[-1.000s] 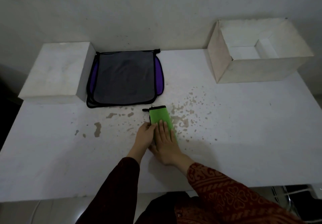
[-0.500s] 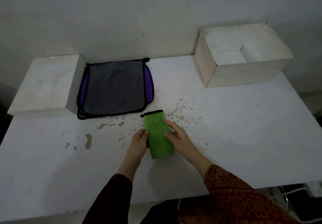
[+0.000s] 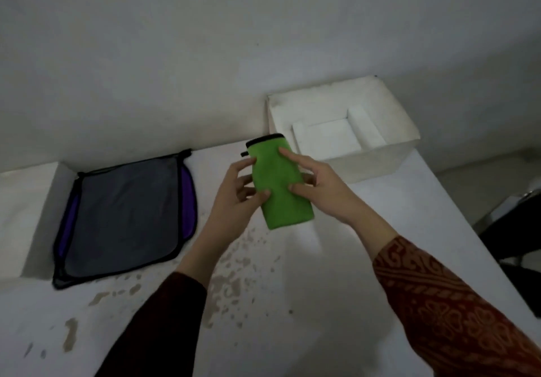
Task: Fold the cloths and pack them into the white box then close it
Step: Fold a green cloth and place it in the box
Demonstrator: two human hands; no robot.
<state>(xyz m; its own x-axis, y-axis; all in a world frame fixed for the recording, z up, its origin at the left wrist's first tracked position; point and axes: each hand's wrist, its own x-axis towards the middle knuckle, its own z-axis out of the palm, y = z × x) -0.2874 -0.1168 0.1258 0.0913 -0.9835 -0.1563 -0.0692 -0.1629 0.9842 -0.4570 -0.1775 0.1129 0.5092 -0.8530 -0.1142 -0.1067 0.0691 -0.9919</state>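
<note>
Hands hold a folded green cloth [image 3: 279, 181] above the white table [image 3: 366, 247], just short of the open white box [image 3: 377, 158]. Left hand [image 3: 234, 198] and right hand [image 3: 317, 186] each pinch one long edge, thumbs on top. Packing looks underway; next, the cloth likely needs carrying forward and lowering inside. Grey and purple cloths [image 3: 126, 218] lie unfolded at left, beside a white block [image 3: 26, 215].

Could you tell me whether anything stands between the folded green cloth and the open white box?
Nothing visible does. Both hands hold the green cloth above the table, just left of the white box, whose top is open and whose visible interior looks clear.
</note>
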